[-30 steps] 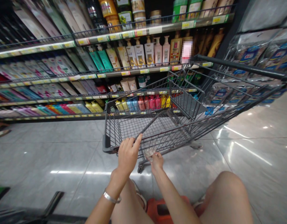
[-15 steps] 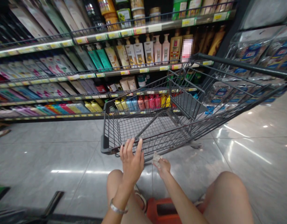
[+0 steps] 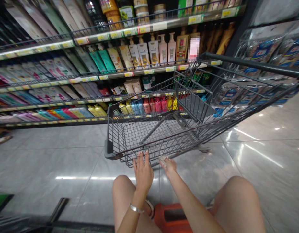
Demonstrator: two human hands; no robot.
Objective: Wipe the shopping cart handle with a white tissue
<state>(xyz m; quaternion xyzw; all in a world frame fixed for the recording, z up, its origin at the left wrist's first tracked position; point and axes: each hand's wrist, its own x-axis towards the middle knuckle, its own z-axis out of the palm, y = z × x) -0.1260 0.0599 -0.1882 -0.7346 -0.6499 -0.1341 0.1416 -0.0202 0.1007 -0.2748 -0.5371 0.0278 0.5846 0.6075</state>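
A dark grey wire shopping cart point(image 3: 149, 129) stands in front of me, its basket low and its handle at the upper right. My left hand point(image 3: 143, 171) is at the lower side of the basket, fingers spread and fingertips at the wires. Just to the right, my right hand point(image 3: 169, 167) pinches a crumpled pale cloth point(image 3: 163, 160) against the cart's lower edge. A silver bracelet point(image 3: 136, 208) is on my left wrist.
Shelves of bottles point(image 3: 137, 53) run behind the cart. Bagged goods point(image 3: 256, 61) hang at the right. A red-orange stool point(image 3: 170, 216) is between my legs. A person's foot point(image 3: 2, 140) shows at the far left.
My left hand has come down from the basket's side rail and slightly right, towards my right hand. My right hand and the cloth have shifted slightly.
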